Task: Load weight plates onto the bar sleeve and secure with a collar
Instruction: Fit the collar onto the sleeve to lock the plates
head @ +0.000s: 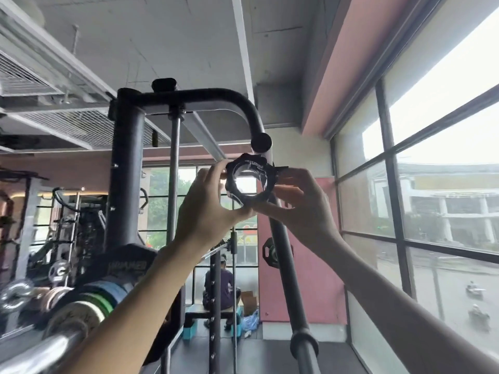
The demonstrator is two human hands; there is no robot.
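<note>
collar: black ring, held up between your two hands, opening facing you, lever tab pointing toward your right hand.
left hand: thumb and fingers curled round the collar's left and lower edge.
right hand: fingertips and thumb pinch the collar's right side at the tab.
bar sleeve: chrome, below and left of your left forearm, well apart from the collar.
weight plates: on the bar behind the sleeve, green and blue edges showing.
rack: black upright, left of your left hand.
</note>
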